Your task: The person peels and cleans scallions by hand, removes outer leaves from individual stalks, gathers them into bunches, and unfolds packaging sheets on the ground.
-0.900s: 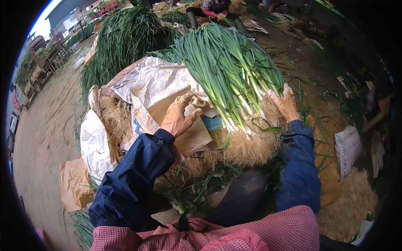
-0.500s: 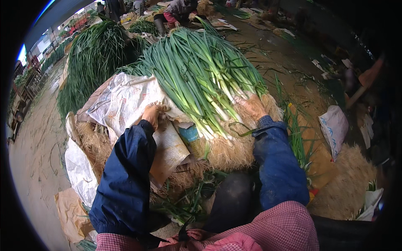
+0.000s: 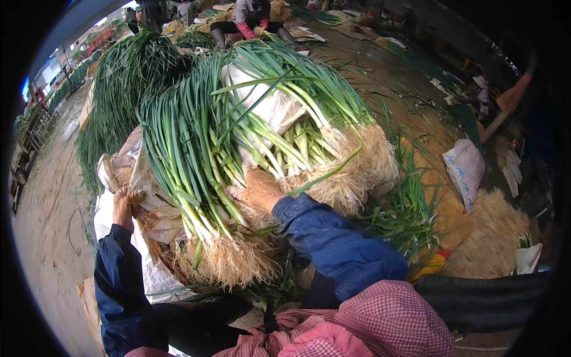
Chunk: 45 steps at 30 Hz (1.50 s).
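Head: left grip (image 3: 124,208) pinches sheet (image 3: 156,205); right (image 3: 262,189) cups leeks (image 3: 189,178).

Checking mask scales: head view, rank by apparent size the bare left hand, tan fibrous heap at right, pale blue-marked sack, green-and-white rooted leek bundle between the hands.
1. Leek bundle
2. Tan heap
3. Pale sack
4. Left hand

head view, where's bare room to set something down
The muddy ground at left, bordered by the white sack and drooping leaf heap, is mostly bare. It's crowded around the right hand, among packed leeks and roots; the left hand is at the sack's edge.
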Each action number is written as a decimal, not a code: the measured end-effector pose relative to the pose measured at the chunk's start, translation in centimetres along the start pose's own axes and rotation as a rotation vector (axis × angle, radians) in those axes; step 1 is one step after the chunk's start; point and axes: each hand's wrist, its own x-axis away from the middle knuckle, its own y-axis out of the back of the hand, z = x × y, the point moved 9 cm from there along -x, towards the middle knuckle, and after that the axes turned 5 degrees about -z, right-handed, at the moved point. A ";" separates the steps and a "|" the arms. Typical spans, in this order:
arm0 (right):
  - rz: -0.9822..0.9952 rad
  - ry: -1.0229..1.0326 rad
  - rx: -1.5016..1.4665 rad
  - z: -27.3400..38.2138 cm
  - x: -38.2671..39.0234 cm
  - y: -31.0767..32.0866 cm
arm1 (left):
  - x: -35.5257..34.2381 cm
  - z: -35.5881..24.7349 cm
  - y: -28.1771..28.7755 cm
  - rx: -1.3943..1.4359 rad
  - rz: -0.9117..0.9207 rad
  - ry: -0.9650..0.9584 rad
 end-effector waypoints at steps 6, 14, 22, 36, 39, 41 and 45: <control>-0.179 0.108 -0.179 3.6 -0.5 -2.1 | 4.5 6.6 7.2 0.015 -0.145 0.033; -0.133 0.204 -0.272 4.7 8.4 7.0 | 4.9 6.8 8.2 -0.038 -0.287 0.104; -0.648 0.010 -0.177 -5.7 6.2 18.3 | 4.8 5.1 9.9 -0.136 -0.326 -0.169; -0.158 -0.451 0.078 -22.4 2.7 10.9 | 4.1 3.3 7.7 -0.320 -0.424 -0.090; -0.222 -0.472 0.111 -22.4 3.0 11.6 | 4.5 0.5 7.3 -0.425 -0.336 -0.091; -0.264 -0.340 -0.196 -26.2 1.6 10.5 | 3.8 -1.0 5.9 -0.522 -0.300 -0.167; -0.739 -0.324 -0.334 -22.8 6.9 17.5 | 7.5 -3.5 7.0 -0.785 -0.470 -0.393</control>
